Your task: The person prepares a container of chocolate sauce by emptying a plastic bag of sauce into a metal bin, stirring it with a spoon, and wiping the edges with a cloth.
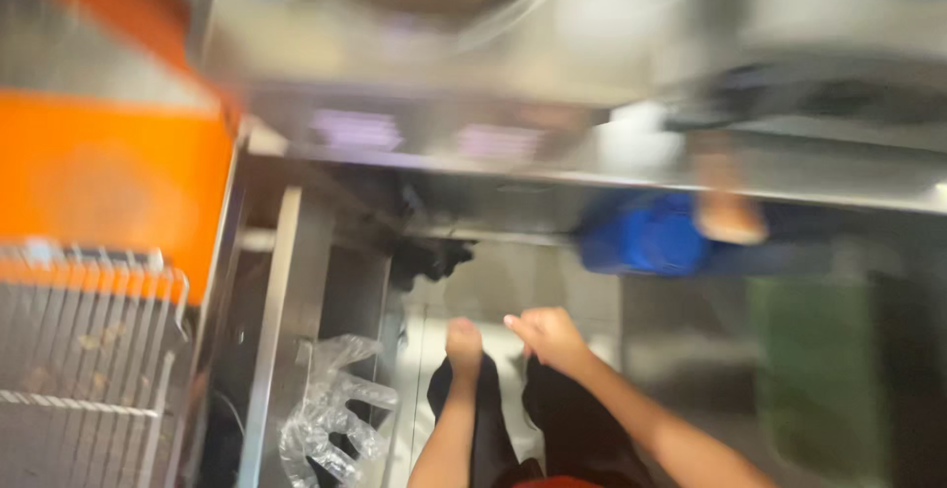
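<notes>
The whole view is blurred by motion. My left hand (464, 343) is low in the middle, curled into a fist with nothing visible in it. Just to its right, not touching, my right hand (548, 336) has loosely bent fingers pointing left and holds nothing I can see. Both forearms rise from the bottom edge over my dark trousers (567, 424). The pale floor (513, 281) lies beneath the hands. The nearest object is a crumpled clear plastic bag (333, 417) to the left of my left arm.
A steel counter edge (552, 167) runs across the top. An orange surface (109, 177) and a wire rack (84, 350) are at left. A steel upright (281, 320) stands beside the bag. A blue object (646, 238), a skin-coloured shape (728, 197) and a green shape (819, 370) are at right.
</notes>
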